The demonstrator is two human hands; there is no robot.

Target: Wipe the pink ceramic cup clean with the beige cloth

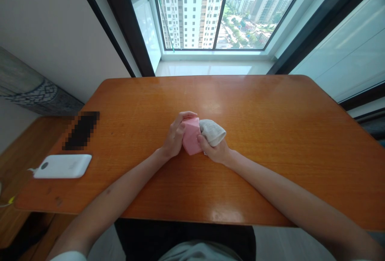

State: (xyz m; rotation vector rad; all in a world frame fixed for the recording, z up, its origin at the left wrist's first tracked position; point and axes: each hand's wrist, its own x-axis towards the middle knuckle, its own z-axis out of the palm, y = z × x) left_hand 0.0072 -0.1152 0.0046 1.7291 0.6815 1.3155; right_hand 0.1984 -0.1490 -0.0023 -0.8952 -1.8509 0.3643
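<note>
At the middle of the wooden table point(270, 132) both hands meet around a small pink faceted object point(191, 136). My left hand point(176, 134) wraps its fingers over the top and left side of the pink object. My right hand point(215, 150) grips a grey-white cloth point(213, 130) and presses it against the pink object's right side, thumb lying on the pink face. The cloth bulges out above the right hand's fingers.
A white power bank point(63, 166) lies near the table's left front corner, with a cable end beside it. A dark blurred rectangle point(81, 130) lies behind it. A lower wooden surface point(18, 160) adjoins on the left. A big window point(210, 12) stands beyond the far edge.
</note>
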